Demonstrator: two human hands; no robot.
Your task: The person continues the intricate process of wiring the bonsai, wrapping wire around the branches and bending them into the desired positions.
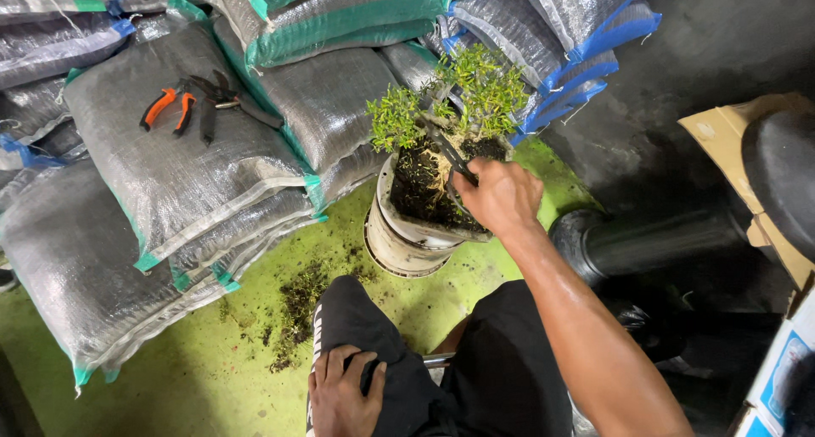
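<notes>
1. Grey woven sacks [182,161] are stacked beside the green floor [195,361].
2. Right hand [501,198] has its grip closed around a dark tool [448,153], over the small plant [458,98] in the white pot [407,233].
3. Left hand [344,394] rests on the knee, fingers curled, holding nothing.
4. Orange-handled pliers [168,106] lie on a sack.

Right hand [503,198] outstretched and closed in a grip, left hand [344,394] on the knee.
</notes>
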